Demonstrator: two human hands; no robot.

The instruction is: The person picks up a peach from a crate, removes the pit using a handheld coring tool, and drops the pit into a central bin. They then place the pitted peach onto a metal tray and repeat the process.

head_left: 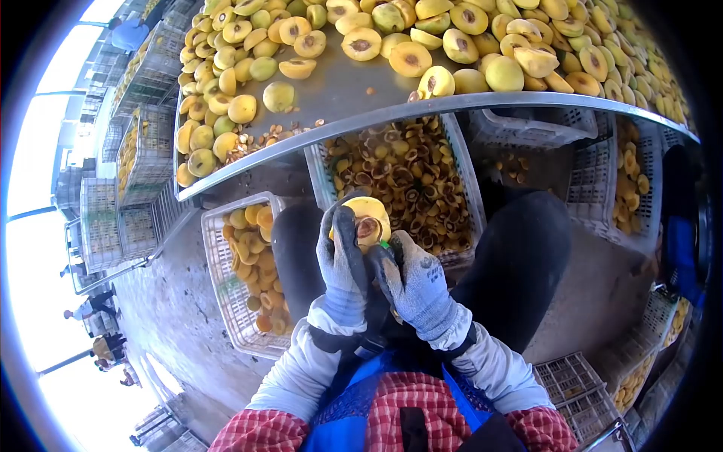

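Left hand (343,260), in a grey knit glove, is closed around a yellow halved peach (367,220), cut face up, brown pit hollow showing. The fruit sits just above the lap, centre frame. Right hand (414,282), gloved the same, is closed on a small tool with a green bit (385,245) showing at the fruit's lower edge; the blade itself is hidden.

Progress, judged from the piles: the white plastic crate of pitted halves (403,177) at 12 o'clock of the hands is well filled. The white crate of yellow fruit pieces (252,271) at 9 o'clock is partly full. Much remains: the heap of yellow-green peaches (452,45), whole and halved, covers most of the grey metal table (331,90) at 12 o'clock. Loose brown pits (263,139) lie along its near edge.

Floor is bare grey concrete (173,301). More crates stand at 3 o'clock, stacked ones (113,218) at 9. Other people (102,301) work far off at 8 o'clock, in bright daylight.
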